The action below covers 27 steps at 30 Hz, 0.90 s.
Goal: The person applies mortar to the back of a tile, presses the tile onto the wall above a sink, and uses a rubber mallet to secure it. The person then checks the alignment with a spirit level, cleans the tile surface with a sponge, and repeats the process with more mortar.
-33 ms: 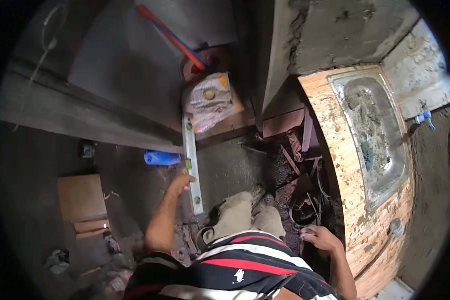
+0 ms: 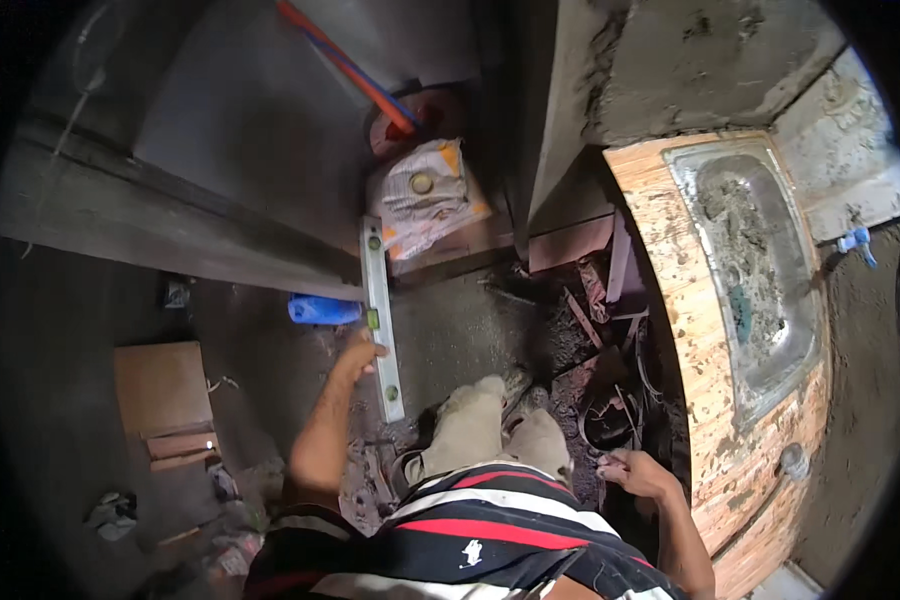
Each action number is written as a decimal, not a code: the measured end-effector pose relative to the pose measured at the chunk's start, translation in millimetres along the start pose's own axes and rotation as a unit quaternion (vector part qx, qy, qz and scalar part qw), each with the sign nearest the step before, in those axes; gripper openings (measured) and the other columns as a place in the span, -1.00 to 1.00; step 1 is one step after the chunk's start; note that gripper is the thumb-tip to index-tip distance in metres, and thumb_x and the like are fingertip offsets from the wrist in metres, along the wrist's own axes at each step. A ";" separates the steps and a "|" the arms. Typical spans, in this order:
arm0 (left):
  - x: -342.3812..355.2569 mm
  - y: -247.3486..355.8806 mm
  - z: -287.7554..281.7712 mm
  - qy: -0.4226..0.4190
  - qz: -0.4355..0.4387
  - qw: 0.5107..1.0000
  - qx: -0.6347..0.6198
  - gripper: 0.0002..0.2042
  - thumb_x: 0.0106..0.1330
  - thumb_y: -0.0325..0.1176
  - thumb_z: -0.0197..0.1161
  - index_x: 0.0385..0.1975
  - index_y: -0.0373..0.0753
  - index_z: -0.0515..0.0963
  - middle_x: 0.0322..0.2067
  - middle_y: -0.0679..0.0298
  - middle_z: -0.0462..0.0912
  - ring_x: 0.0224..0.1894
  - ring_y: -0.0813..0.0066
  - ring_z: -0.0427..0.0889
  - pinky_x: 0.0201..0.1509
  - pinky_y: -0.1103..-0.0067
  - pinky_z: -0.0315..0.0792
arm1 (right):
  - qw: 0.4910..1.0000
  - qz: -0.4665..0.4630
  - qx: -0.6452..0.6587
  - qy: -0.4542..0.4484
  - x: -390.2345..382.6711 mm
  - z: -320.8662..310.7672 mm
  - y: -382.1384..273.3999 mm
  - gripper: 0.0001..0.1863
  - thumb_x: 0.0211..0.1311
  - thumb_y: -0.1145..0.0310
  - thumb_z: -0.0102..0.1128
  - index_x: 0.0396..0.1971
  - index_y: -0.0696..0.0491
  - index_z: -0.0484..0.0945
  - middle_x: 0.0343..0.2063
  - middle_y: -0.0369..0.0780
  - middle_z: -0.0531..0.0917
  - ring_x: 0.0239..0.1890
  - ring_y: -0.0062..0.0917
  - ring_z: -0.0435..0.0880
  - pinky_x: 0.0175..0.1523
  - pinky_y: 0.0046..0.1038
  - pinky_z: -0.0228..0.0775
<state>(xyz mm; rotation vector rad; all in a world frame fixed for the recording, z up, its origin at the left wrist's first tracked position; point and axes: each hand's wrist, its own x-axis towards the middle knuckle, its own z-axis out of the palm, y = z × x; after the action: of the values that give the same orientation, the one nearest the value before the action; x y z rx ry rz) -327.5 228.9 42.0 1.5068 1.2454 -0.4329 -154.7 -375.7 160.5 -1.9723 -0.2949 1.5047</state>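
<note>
A silver spirit level point(image 2: 377, 285) with greenish vials lies lengthwise away from me, along the left side of a smooth grey patch of floor point(image 2: 450, 320). My left hand point(image 2: 355, 360) is closed on its near half, gripping it from the left side. A blue rolled bundle or packet point(image 2: 320, 310) is just left of the level. My right hand point(image 2: 635, 472) hangs at my right, beside the wooden counter, with its fingers curled together. Whether anything is in those fingers I cannot make out.
A wooden counter point(image 2: 688, 330) with a mortar-smeared metal sink point(image 2: 815, 335) curves along the right. Beyond the level lie a crumpled white sack point(image 2: 425, 215) and a red-and-blue handle point(image 2: 355, 75). Debris and strips point(image 2: 585, 320) fill the floor beneath the counter. Cardboard point(image 2: 160, 390) lies left.
The spirit level and my left hand have shifted slightly away from me and a little left. My right hand has hardly moved. The whole view has shifted slightly.
</note>
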 end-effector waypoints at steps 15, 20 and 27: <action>447.7 75.7 -100.1 0.255 0.173 0.947 0.089 -0.70 0.20 -0.37 0.29 -0.12 -0.41 0.57 -0.36 -0.02 0.71 -0.31 0.06 0.75 -0.25 0.22 0.62 | 0.960 0.114 -0.221 -0.127 173.5 60.9 120.4 -0.59 0.30 -0.06 0.20 -0.08 -0.07 0.67 -0.23 0.00 0.73 -0.11 -0.06 0.70 0.03 -0.18 0.55; 618.8 70.4 -26.1 0.292 0.169 0.917 0.214 -0.76 0.26 -0.23 0.25 -0.22 -0.27 0.59 -0.30 -0.02 0.72 -0.21 -0.05 0.74 -0.13 0.15 0.63 | 0.922 0.211 -0.217 -0.241 175.6 118.3 106.1 -0.50 0.41 0.04 0.20 0.25 -0.06 0.54 -0.07 -0.10 0.75 0.03 -0.32 0.70 0.17 -0.33 0.51; 772.8 30.4 -59.1 0.387 0.322 0.822 0.267 -0.61 0.24 -0.20 0.27 -0.01 -0.30 0.57 -0.28 0.04 0.70 -0.26 -0.01 0.69 -0.12 0.20 0.58 | 0.977 0.055 0.088 -0.184 236.3 161.3 98.5 -0.50 0.47 0.21 0.11 0.34 0.00 0.42 0.23 -0.13 0.54 0.24 -0.32 0.54 0.35 -0.31 0.38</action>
<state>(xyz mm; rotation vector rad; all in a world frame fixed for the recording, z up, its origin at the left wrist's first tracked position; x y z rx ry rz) -23.5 645.8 -537.2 2.6269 1.1229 0.3762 -247.2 -271.2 -108.0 -1.5880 -0.2016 1.8994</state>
